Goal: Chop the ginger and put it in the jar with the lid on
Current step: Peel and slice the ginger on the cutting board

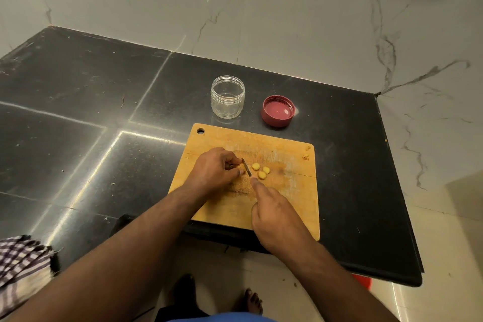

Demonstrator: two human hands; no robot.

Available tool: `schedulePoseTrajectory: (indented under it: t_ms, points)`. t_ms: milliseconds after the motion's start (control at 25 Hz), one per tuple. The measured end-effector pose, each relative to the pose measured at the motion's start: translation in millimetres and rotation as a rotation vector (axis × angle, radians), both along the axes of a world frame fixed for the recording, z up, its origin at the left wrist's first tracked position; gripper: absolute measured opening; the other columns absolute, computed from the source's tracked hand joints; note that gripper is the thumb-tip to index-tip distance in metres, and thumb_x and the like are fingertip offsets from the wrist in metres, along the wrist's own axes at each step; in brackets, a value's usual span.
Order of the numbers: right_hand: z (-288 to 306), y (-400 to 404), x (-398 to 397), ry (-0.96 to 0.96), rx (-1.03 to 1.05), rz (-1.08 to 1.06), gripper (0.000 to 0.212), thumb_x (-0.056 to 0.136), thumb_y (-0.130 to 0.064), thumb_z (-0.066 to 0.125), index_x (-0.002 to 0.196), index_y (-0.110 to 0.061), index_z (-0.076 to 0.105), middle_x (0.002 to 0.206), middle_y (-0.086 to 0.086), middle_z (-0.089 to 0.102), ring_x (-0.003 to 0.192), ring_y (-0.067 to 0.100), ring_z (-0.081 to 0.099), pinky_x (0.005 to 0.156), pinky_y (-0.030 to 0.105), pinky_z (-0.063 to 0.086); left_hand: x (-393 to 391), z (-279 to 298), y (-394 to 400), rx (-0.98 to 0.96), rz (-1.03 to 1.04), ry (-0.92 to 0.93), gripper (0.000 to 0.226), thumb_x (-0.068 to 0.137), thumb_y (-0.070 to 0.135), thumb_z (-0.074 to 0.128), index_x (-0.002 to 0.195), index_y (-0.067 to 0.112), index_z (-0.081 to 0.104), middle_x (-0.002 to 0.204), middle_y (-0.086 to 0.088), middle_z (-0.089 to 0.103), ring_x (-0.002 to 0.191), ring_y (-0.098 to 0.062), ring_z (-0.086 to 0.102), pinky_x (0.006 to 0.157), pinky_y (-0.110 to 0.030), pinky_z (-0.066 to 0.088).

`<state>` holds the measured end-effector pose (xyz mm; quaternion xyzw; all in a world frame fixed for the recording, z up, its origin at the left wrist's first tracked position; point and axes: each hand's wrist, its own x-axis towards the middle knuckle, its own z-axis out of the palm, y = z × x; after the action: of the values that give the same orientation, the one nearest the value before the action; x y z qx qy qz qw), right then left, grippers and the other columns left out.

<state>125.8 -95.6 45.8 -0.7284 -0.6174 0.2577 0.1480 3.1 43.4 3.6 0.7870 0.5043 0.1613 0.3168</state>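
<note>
On the wooden cutting board (287, 191) lie three yellow ginger slices (261, 171). My left hand (215, 171) holds the rest of the ginger against the board; that piece is mostly hidden under my curled fingers. My right hand (274, 214) grips a knife (246, 167), its index finger stretched along the back of the blade, which stands just left of the slices. Beyond the board stands an open clear jar (228, 97) with nothing in it, and its red lid (277, 110) lies upside down to the jar's right.
The board sits near the front edge of a black stone counter (91, 117) against marble-patterned walls. Small ginger scraps (305, 157) lie at the board's far right corner. A checked cloth (21, 261) hangs at the lower left. My bare feet show on the tiled floor below.
</note>
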Motion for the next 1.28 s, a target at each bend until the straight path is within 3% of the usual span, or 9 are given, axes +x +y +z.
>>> schedulePoseTrajectory:
  t_ms: [400, 880, 1080, 1200, 1280]
  points:
    - [0.6, 8.6, -2.0, -0.030, -0.061, 0.012, 0.055, 0.102, -0.020, 0.031, 0.155, -0.025, 0.018, 0.142, 0.003, 0.043, 0.124, 0.020, 0.046, 0.103, 0.033, 0.040, 2.7, -2.8, 2.3, -0.007, 0.018, 0.029, 0.031, 0.087, 0.033, 0.075, 0.115, 0.021, 0.074, 0.103, 0.005, 0.064, 0.090, -0.009, 0.057, 0.065, -0.016, 0.039]
    - [-9.0, 4.1, -4.9, 0.030, -0.072, -0.036, 0.055, 0.102, -0.021, 0.033, 0.155, -0.026, 0.018, 0.141, 0.002, 0.045, 0.121, 0.017, 0.046, 0.101, 0.031, 0.041, 2.2, 0.9, -0.4, -0.001, 0.021, 0.025, 0.030, 0.086, 0.033, 0.075, 0.112, 0.019, 0.074, 0.105, 0.002, 0.067, 0.093, -0.011, 0.061, 0.081, -0.028, 0.054]
    - [-13.8, -29.7, -4.2, 0.073, -0.036, -0.057, 0.055, 0.103, -0.019, 0.035, 0.155, -0.026, 0.019, 0.134, -0.002, 0.049, 0.108, 0.007, 0.048, 0.092, 0.022, 0.043, 1.9, 1.3, -2.2, -0.029, 0.049, 0.010, 0.032, 0.086, 0.033, 0.076, 0.114, 0.020, 0.073, 0.107, 0.004, 0.066, 0.094, -0.009, 0.060, 0.078, -0.023, 0.051]
    - [-6.6, -35.7, 3.2, 0.109, -0.027, -0.088, 0.054, 0.103, -0.020, 0.037, 0.154, -0.026, 0.024, 0.143, -0.005, 0.046, 0.119, 0.005, 0.045, 0.098, 0.016, 0.038, 0.8, 2.4, -3.0, -0.037, 0.040, 0.015, 0.032, 0.087, 0.033, 0.075, 0.117, 0.021, 0.072, 0.106, 0.005, 0.064, 0.093, -0.010, 0.058, 0.076, -0.021, 0.048]
    - [2.2, -34.1, 11.0, 0.177, -0.003, -0.148, 0.052, 0.102, -0.020, 0.040, 0.152, -0.029, 0.031, 0.143, -0.006, 0.048, 0.109, 0.000, 0.051, 0.088, 0.011, 0.040, 0.4, 2.0, -3.3, -0.040, 0.033, 0.018, 0.033, 0.088, 0.032, 0.074, 0.118, 0.021, 0.071, 0.105, 0.005, 0.064, 0.093, -0.010, 0.058, 0.075, -0.021, 0.046]
